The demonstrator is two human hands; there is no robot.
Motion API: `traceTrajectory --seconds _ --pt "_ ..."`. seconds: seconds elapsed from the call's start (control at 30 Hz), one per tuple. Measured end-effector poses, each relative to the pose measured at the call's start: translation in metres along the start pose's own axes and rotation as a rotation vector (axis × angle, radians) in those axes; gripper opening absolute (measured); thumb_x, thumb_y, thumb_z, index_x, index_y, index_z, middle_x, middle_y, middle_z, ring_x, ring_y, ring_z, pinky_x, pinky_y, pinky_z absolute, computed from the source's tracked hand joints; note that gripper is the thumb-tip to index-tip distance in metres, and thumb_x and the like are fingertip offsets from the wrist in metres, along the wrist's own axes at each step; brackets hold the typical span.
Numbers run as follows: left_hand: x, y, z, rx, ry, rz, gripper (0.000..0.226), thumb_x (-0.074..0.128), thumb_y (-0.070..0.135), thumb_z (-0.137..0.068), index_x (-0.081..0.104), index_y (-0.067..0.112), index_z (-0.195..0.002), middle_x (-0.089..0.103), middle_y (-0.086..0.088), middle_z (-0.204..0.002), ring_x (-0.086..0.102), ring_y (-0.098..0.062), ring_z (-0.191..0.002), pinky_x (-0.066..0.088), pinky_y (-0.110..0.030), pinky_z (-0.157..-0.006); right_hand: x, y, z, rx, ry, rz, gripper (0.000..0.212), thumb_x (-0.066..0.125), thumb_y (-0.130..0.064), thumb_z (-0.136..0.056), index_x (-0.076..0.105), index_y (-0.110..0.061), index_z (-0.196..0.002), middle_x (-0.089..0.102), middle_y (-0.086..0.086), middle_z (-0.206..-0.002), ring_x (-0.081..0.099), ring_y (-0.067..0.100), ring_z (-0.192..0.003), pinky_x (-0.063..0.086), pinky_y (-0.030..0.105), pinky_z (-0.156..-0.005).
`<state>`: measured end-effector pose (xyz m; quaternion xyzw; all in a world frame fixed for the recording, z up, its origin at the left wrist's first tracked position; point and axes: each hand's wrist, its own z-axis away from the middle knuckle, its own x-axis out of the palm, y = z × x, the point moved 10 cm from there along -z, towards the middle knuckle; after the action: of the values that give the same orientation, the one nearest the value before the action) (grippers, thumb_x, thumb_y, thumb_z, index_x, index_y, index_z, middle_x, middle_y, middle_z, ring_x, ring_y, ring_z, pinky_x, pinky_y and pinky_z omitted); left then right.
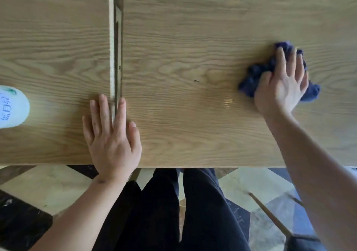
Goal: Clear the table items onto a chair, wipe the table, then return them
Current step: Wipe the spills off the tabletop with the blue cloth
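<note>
A light wooden table (pixel 193 57) fills the upper part of the head view. Beside it on the left stands a second table top (pixel 54 48), with a narrow gap (pixel 117 38) between the two. My right hand (pixel 282 84) presses flat, fingers spread, on a crumpled dark blue cloth (pixel 253 77) at the right of the table. My left hand (pixel 112 135) rests flat near the front edge, its fingers lying across the gap.
A white container with blue lettering (pixel 12 107) stands at the left edge on the left table top. Below the front edge are my dark trousers (pixel 183 212), a patterned floor (pixel 48 185) and a thin wooden rod (pixel 270 216) at the lower right.
</note>
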<state>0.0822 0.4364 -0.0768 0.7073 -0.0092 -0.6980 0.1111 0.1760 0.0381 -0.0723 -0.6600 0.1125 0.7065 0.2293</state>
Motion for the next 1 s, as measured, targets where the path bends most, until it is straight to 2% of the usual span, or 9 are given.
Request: traceTrajectory --seconds 0.03,0.1,0.23,0.33,0.53,0.7,0.77,0.87,1.0 --pt "0.001 0.000 0.000 -0.007 -0.008 -0.005 0.055 0.041 0.032 -0.100 0.034 0.022 -0.153 0.021 -0.013 -0.163 0.013 -0.030 -0.153 0.013 -0.051 -0.123 0.004 -0.025 -0.022 0.088 0.007 -0.048 0.067 0.033 -0.035 -0.087 0.030 -0.028 -0.154 0.020 0.000 -0.164 0.013 0.019 -0.152 0.010 0.046 -0.122" --pt "0.001 -0.001 0.000 -0.014 -0.008 -0.009 0.056 0.040 0.033 -0.098 0.034 0.022 -0.153 0.022 -0.014 -0.163 0.014 -0.031 -0.153 0.013 -0.052 -0.123 0.013 -0.093 -0.051 0.062 -0.004 -0.078 0.066 0.032 -0.037 -0.091 0.027 -0.028 -0.155 0.017 0.001 -0.165 0.011 0.019 -0.153 0.006 0.046 -0.123" --pt "0.000 -0.001 0.000 -0.027 -0.010 -0.001 0.057 0.042 0.032 -0.096 0.036 0.022 -0.152 0.024 -0.014 -0.162 0.016 -0.031 -0.153 0.014 -0.052 -0.123 0.033 -0.201 -0.022 -0.255 -0.044 -0.086 0.064 0.035 -0.036 -0.091 0.030 -0.027 -0.154 0.020 0.004 -0.164 0.014 0.023 -0.152 0.006 0.047 -0.123" --pt "0.000 -0.001 -0.001 -0.034 -0.046 -0.006 0.059 0.041 0.033 -0.095 0.033 0.024 -0.153 0.020 -0.011 -0.164 0.013 -0.029 -0.153 0.012 -0.051 -0.124 0.039 -0.213 0.046 -0.469 -0.085 -0.088 0.062 0.037 -0.033 -0.091 0.035 -0.026 -0.152 0.026 0.007 -0.162 0.017 0.025 -0.151 0.010 0.049 -0.122" --pt "-0.002 0.000 -0.001 -0.040 -0.064 -0.005 0.061 0.040 0.031 -0.092 0.033 0.024 -0.153 0.019 -0.008 -0.165 0.013 -0.028 -0.153 0.012 -0.051 -0.123 0.038 -0.146 0.143 -0.598 -0.197 -0.022 0.056 0.041 -0.030 -0.095 0.038 -0.026 -0.151 0.024 0.006 -0.163 0.015 0.025 -0.152 0.013 0.050 -0.122" --pt "0.005 0.009 -0.002 -0.068 -0.148 -0.013 0.065 0.044 0.031 -0.090 0.032 0.016 -0.151 0.015 -0.020 -0.163 0.008 -0.037 -0.152 0.011 -0.062 -0.120 0.028 -0.057 0.170 -0.574 -0.184 0.022 0.053 0.052 -0.030 -0.092 0.050 -0.026 -0.144 0.032 0.000 -0.160 0.026 0.021 -0.149 0.021 0.050 -0.120" --pt "0.010 0.041 -0.002 0.009 -0.226 0.030 0.066 0.047 0.032 -0.090 0.031 0.020 -0.152 0.008 -0.018 -0.164 0.003 -0.037 -0.153 0.005 -0.060 -0.122 0.021 -0.017 0.172 -0.568 -0.168 0.040 0.053 0.055 -0.030 -0.091 0.052 -0.025 -0.143 0.035 0.001 -0.159 0.030 0.021 -0.148 0.025 0.051 -0.118" --pt "0.019 0.111 0.019 0.248 -0.306 0.065 0.063 0.043 0.035 -0.092 0.031 0.024 -0.153 0.004 -0.013 -0.166 0.000 -0.032 -0.154 0.006 -0.056 -0.123 0.015 0.035 0.165 -0.551 -0.163 0.074 0.053 0.054 -0.030 -0.091 0.051 -0.023 -0.144 0.036 0.003 -0.158 0.032 0.022 -0.147 0.027 0.052 -0.117" --pt "0.032 0.173 0.060 0.252 -0.409 0.103 0.065 0.044 0.039 -0.094 0.023 0.028 -0.155 0.003 -0.012 -0.166 -0.004 -0.032 -0.154 0.012 -0.060 -0.122 0.009 0.093 0.149 -0.475 -0.177 0.130 0.054 0.051 -0.031 -0.094 0.045 -0.024 -0.148 0.032 0.001 -0.160 0.028 0.022 -0.149 0.023 0.050 -0.120"
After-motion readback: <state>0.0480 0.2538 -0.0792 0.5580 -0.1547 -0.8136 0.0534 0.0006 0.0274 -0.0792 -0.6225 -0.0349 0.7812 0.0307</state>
